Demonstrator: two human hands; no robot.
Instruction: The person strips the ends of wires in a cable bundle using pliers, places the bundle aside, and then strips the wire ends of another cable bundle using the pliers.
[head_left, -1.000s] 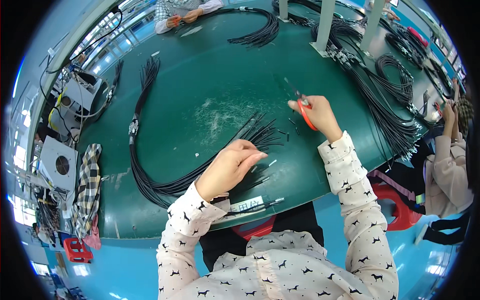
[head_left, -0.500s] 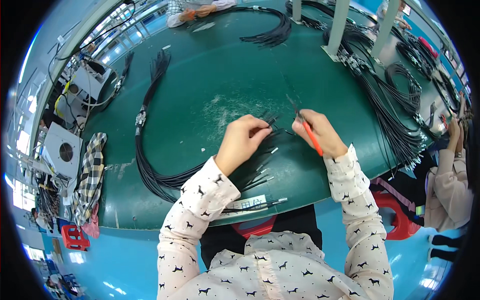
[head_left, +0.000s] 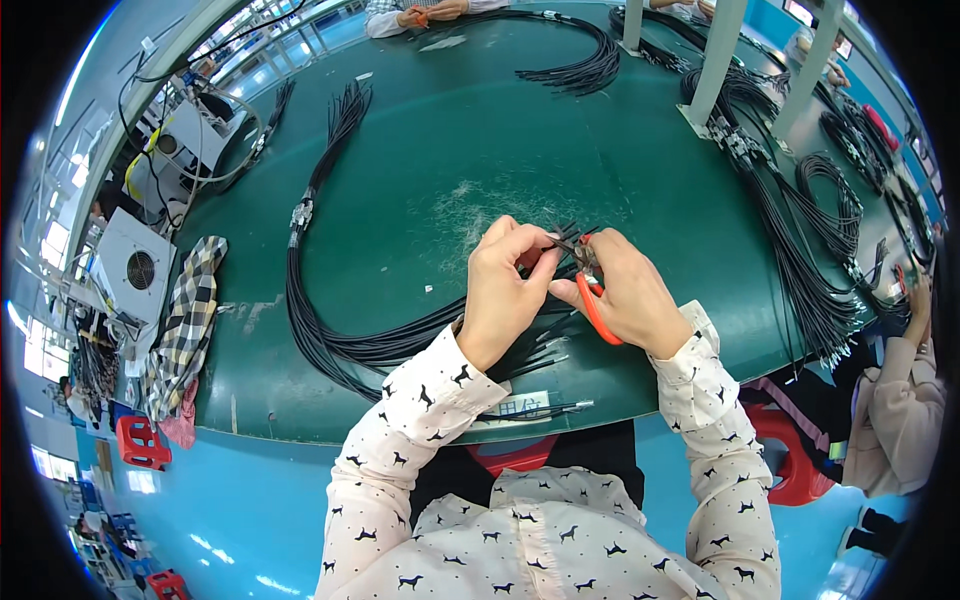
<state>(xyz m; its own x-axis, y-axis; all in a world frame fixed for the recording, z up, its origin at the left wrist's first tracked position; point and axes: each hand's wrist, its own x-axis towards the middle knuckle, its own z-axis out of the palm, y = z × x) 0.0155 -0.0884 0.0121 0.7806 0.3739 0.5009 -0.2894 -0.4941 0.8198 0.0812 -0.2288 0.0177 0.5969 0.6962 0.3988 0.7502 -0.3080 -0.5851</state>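
Observation:
Thin black cable ends (head_left: 566, 238) are pinched between the thumb and fingers of my left hand (head_left: 508, 285). They belong to a long black cable bundle (head_left: 300, 290) that curves across the green table to my left. My right hand (head_left: 628, 290) grips small cutting pliers (head_left: 596, 310) with orange-red handles. The pliers' metal jaws are at the cable ends, right beside my left fingertips; whether they have closed on a cable I cannot tell. Below my hands lie more loose cable ends (head_left: 545, 352) with pale tips.
Thin clippings (head_left: 470, 205) are scattered on the green table (head_left: 440, 130). Another cable bundle (head_left: 790, 260) hangs over the right side, by a grey post (head_left: 715, 70). A checked cloth (head_left: 188, 320) and a white fan box (head_left: 140, 265) are at the left. Co-workers' hands show far ahead and right.
My right hand has moved left with the pliers, bringing their jaws to the cable ends at my left fingers. The whole view has shifted slightly.

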